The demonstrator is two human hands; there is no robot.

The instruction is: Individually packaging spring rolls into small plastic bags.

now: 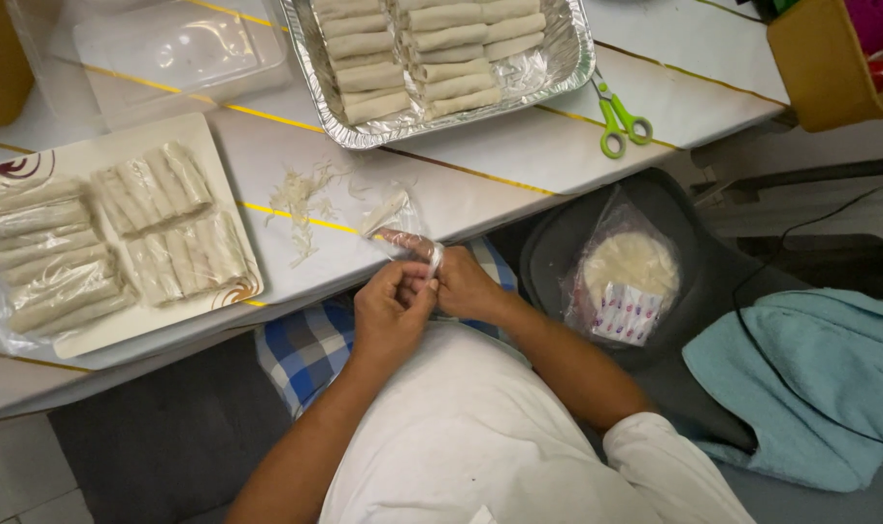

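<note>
Now | both hands point(427, 296) pinch clear crinkled plastic wrap point(409, 241) | table edge point(364, 267)

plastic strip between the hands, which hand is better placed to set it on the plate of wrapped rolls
Left, probably. The left hand sits on the same side as the plate, with bare table between them. The right hand would have to cross over it. Both hands' fingers pinch the plastic strip.

Both hands, left point(391, 312) and right point(464, 284), pinch a plastic-wrapped roll point(409, 244).

the foil tray point(577, 58) and yellow box point(820, 68) run off the top edge; both hands point(427, 296) hide the wrapped roll's point(412, 243) lower end.
</note>
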